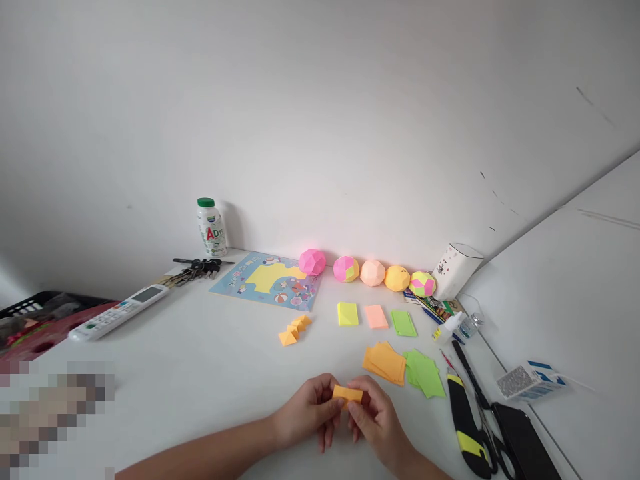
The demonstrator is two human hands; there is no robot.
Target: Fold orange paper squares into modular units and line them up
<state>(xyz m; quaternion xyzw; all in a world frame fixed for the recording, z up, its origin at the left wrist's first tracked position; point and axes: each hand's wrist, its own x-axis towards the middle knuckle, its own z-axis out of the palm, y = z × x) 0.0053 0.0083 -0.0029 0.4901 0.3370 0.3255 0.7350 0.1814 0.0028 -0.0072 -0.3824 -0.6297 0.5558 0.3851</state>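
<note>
Between my two hands is a folded orange paper (349,393), a narrow rectangle held just above the white table. My left hand (313,407) pinches its left end with thumb and fingers. At the right end, my right hand (373,410) grips it the same way, thumb in front. The paper hides part of the fingers behind it. Beyond my hands lie a fanned stack of orange paper sheets (385,363) and a stack of green paper sheets (425,373). Several folded orange paper pieces (295,330) sit in a row further left.
Faceted paper balls (373,273) line the wall behind smaller paper stacks (348,314). To the left are a remote control (120,312), keys (200,269) and a white bottle (212,230). A box cutter (465,427), scissors (493,433), a black phone (527,440) and a glue bottle (447,328) lie right.
</note>
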